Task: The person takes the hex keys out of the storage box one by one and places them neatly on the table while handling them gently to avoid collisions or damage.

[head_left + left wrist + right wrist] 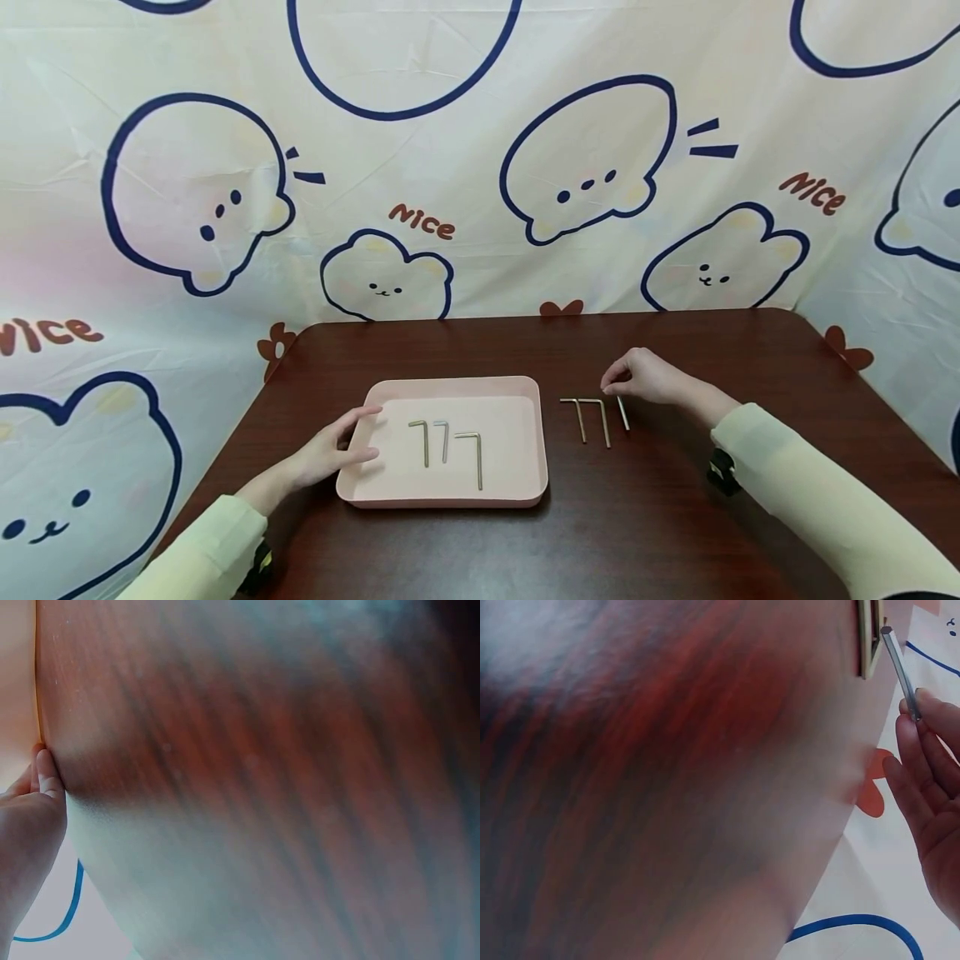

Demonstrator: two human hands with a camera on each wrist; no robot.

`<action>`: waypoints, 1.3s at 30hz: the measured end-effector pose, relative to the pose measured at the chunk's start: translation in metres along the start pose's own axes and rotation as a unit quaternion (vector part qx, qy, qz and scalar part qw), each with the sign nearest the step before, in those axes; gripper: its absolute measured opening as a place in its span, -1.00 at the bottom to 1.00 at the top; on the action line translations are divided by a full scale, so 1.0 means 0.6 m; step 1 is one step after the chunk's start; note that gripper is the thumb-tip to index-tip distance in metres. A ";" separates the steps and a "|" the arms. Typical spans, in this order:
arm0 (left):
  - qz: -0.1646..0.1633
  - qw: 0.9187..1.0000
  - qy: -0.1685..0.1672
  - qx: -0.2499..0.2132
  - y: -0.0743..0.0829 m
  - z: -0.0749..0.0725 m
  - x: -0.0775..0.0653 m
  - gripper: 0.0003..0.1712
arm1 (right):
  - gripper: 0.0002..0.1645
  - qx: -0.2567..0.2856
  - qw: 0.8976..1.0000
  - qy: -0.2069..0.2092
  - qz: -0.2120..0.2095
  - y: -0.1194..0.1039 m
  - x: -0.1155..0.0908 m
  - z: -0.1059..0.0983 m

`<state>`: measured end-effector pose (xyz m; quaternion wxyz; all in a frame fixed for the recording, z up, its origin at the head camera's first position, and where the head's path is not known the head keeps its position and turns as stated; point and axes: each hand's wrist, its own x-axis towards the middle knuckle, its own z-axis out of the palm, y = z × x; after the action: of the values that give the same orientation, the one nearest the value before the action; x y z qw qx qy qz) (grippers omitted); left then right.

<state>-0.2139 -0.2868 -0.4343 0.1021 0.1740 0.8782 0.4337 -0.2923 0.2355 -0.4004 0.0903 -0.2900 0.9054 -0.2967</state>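
My left hand grips the left rim of a pink rectangular tray; in the left wrist view, the fingers lie against its edge. Inside the tray are three L-shaped hex keys: a brassy one, a small silvery one and a longer brassy one. Right of the tray, my right hand pinches a silvery hex key between thumb and fingertips. Its long arm points down toward me in the head view. Just left of that hand, two brassy hex keys lie on the table.
A dark brown wooden table carries everything. Behind it and along the sides hangs a pale cloth with blue-outlined cartoon figures. Dark bands sit at both wrists, near the light sleeves.
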 end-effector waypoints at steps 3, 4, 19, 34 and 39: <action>0.000 1.000 0.000 0.000 0.000 0.000 -0.001 -0.23 | -0.93 0.003 1.000 -0.004 0.003 0.004 -0.002 0.004; 0.000 1.000 0.000 0.001 0.000 0.000 -0.001 -0.23 | -0.93 0.003 1.000 -0.006 0.003 0.005 -0.003 0.005; 0.006 1.000 0.003 0.006 -0.001 0.003 -0.005 -0.23 | -0.93 -0.010 1.000 0.006 -0.008 0.025 -0.010 0.027; 0.004 1.000 0.003 0.011 0.000 0.002 -0.003 -0.23 | -0.93 -0.029 0.999 0.028 -0.005 0.036 -0.008 0.034; 0.006 1.000 0.002 0.011 0.002 0.001 -0.002 -0.23 | -0.93 -0.031 0.999 0.026 0.012 0.035 -0.007 0.035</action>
<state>-0.2122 -0.2862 -0.4340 0.0960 0.1793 0.8821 0.4248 -0.2915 0.2418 -0.4296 0.0615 -0.2740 0.9195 -0.2751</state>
